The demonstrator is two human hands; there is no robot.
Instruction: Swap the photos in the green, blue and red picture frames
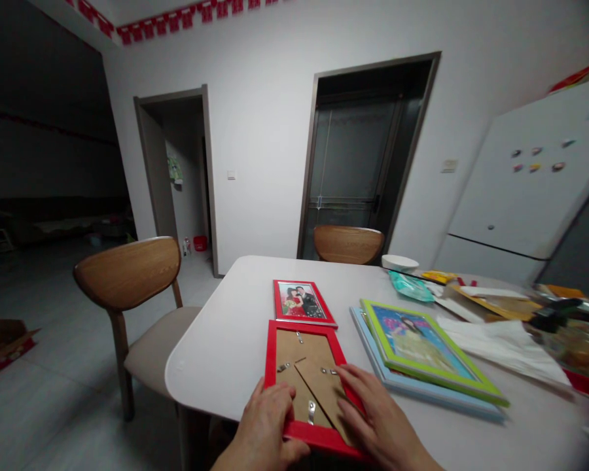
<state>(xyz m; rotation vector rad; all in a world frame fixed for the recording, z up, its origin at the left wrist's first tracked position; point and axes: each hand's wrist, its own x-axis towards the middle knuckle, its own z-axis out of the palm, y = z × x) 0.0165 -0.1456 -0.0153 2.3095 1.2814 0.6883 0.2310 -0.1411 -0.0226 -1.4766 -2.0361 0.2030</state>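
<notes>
A red picture frame [304,356] lies face down near the front edge of the white table [226,340], its brown backing board and metal clips showing. My left hand [267,418] grips the frame's near left corner, fingers on the backing and thumb curled under the red edge. My right hand [375,415] lies flat on the backing's right side, fingers stretched toward a clip. Just beyond stands a smaller red frame [303,302], face up with a photo. To the right, a green frame [425,347] is stacked on a light blue frame [373,363].
White paper [500,347], a teal packet [410,286], a white bowl [400,263] and assorted clutter cover the table's right side. Wooden chairs stand at the left [132,275] and far side [348,243]. A white fridge [530,190] is at the right; two dark doorways are behind.
</notes>
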